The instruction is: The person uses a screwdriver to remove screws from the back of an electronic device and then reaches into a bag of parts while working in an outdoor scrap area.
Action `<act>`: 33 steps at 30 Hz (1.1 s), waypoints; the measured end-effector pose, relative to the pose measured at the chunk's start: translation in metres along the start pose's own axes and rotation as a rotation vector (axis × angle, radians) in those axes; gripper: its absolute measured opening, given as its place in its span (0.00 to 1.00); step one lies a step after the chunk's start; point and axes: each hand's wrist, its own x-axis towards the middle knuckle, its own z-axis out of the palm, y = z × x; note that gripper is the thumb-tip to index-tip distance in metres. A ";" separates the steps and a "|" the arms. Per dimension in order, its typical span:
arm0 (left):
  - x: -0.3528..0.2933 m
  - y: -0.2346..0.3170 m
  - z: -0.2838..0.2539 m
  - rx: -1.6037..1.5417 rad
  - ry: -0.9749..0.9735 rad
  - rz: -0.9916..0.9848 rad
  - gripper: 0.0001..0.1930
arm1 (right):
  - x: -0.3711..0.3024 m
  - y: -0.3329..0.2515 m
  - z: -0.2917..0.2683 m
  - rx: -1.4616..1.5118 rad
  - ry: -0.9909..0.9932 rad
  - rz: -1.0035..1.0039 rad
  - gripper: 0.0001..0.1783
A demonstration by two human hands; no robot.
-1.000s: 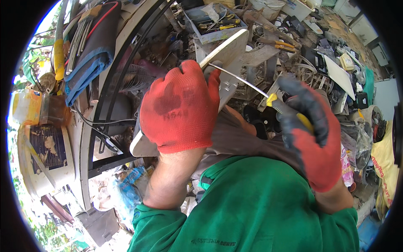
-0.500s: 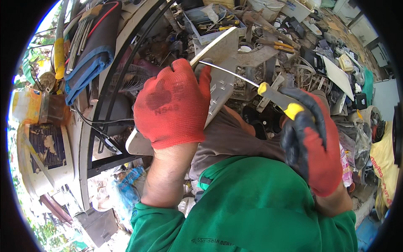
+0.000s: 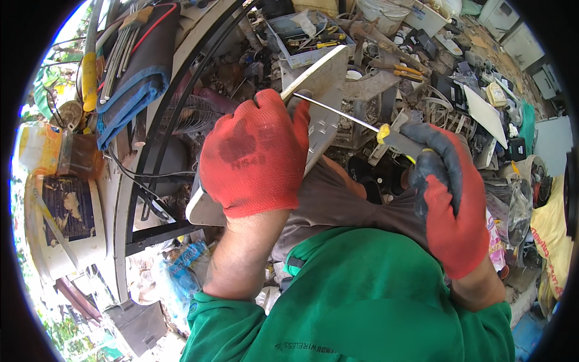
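My left hand (image 3: 256, 151), in a red work glove, is closed on the edge of a flat off-white plastic panel (image 3: 325, 90), which tilts up over my lap. A row of small fittings shows on the panel's face, to the right of the glove. In a red glove with dark palm and fingers, my right hand (image 3: 452, 193) is closed round the grey and yellow handle of a screwdriver (image 3: 401, 143). Its thin metal shaft slants up and left, and the tip lies at the panel by my left thumb. Whether the tip sits in a screw is hidden.
A plastic bin of tools (image 3: 313, 39) stands beyond the panel. Orange-handled pliers (image 3: 408, 73) lie among scrap at the far right. A dark metal frame (image 3: 154, 145) with a rolled blue-edged cloth (image 3: 136, 87) borders my left side. A yellow sack (image 3: 552, 235) sits at right.
The panel and my left hand have shifted slightly right. My right hand has turned round the screwdriver handle, covering more of it, while the tip stays at the panel.
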 end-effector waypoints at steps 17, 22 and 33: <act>0.004 -0.003 0.002 0.059 -0.014 -0.014 0.22 | 0.005 0.012 0.016 -0.195 0.124 -0.254 0.23; 0.002 -0.004 0.000 0.057 0.000 0.005 0.20 | 0.002 0.017 0.015 -0.104 0.083 -0.179 0.21; 0.002 -0.007 0.001 0.078 0.006 -0.008 0.20 | 0.011 0.022 0.012 -0.509 0.142 -0.589 0.21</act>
